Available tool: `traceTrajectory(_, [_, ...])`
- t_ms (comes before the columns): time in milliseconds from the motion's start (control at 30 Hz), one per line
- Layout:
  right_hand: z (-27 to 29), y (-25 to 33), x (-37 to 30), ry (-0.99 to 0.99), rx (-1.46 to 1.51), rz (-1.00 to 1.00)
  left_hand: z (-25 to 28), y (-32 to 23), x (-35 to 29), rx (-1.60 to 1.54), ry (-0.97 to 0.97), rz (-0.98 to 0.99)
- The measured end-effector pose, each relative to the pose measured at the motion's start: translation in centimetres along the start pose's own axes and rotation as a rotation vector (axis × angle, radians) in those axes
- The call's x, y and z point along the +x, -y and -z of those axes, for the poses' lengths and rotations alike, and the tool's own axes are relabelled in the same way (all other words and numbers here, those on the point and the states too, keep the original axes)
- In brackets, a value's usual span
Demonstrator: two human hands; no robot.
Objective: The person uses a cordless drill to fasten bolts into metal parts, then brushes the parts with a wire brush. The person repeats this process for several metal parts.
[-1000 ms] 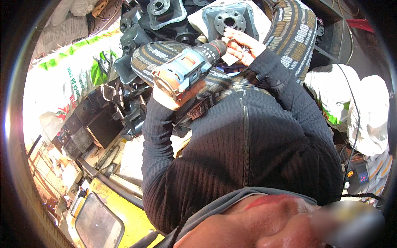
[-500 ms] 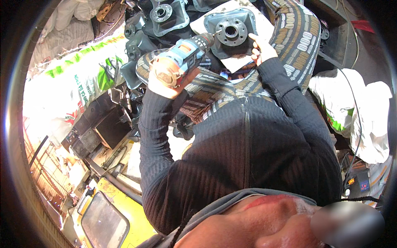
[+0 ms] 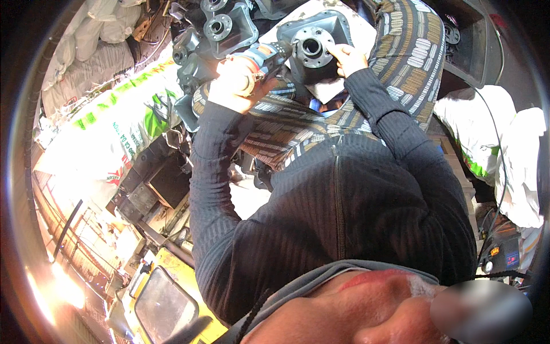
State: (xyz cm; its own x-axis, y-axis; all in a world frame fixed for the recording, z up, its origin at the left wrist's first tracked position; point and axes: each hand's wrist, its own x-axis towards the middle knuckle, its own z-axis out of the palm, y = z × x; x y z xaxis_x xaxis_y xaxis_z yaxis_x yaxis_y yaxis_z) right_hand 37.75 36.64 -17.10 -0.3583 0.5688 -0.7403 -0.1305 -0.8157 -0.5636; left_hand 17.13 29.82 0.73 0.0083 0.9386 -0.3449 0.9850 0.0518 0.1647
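My left hand point(image 3: 232, 98) is wrapped round a blue cordless drill point(image 3: 264, 58), whose dark chuck points right. The chuck end lies beside the round flange of a grey metal housing point(image 3: 341, 26). Several holes ring the flange's dark central bore. My right hand point(image 3: 352, 62) has its index finger and thumb on the flange's right rim, with the other fingers curled. The housing sits between my knees on a pale sheet point(image 3: 326, 92). Whether a bit is in contact with the flange cannot be made out.
Similar grey housings point(image 3: 243, 28) are piled at the far left. White and green sacks point(image 3: 109, 132) lie to the left, with white bags point(image 3: 513, 166) at the right. A dark cable point(image 3: 497, 143) hangs on the right. A yellow machine panel point(image 3: 172, 292) stands at lower left.
The right hand has moved left, its fingertips now on the flange rim. The drill's chuck has come up against the flange's left side. The whole view has shifted slightly.
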Motion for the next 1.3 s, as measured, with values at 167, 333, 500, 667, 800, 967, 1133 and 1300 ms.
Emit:
traceTrajectory(167, [0.0,0.0,-0.7,0.024,-0.103,0.119,2.1,0.0,1.1,-0.186,-0.064,-0.118])
traceTrajectory(333, [-0.6,-0.3,-0.5,-0.019,-0.196,0.285,3.2,-0.8,1.1,-0.766,0.104,0.265])
traceTrajectory(500, [-0.8,-0.4,-0.3,-0.069,-0.177,0.306,2.8,-1.1,1.2,-0.842,0.067,0.297])
traceTrajectory(667, [-0.7,-0.6,-0.2,-0.086,-0.208,0.341,2.4,-1.0,1.3,-0.936,0.036,0.28])
traceTrajectory(800, [-0.4,-1.1,0.2,-0.083,-0.266,0.341,2.6,-1.2,1.9,-0.939,0.05,0.262])
traceTrajectory(967, [0.1,-1.4,0.3,-0.172,-0.361,0.281,2.8,-1.4,2.8,-0.585,0.167,0.215])
traceTrajectory(1133, [0.4,-1.0,-0.3,-0.191,-0.488,0.24,2.5,0.3,3.6,0.048,0.432,0.133])
traceTrajectory(1300, [0.0,-0.6,-0.9,-0.236,-0.448,0.257,0.2,1.9,3.7,-0.08,0.441,0.106])
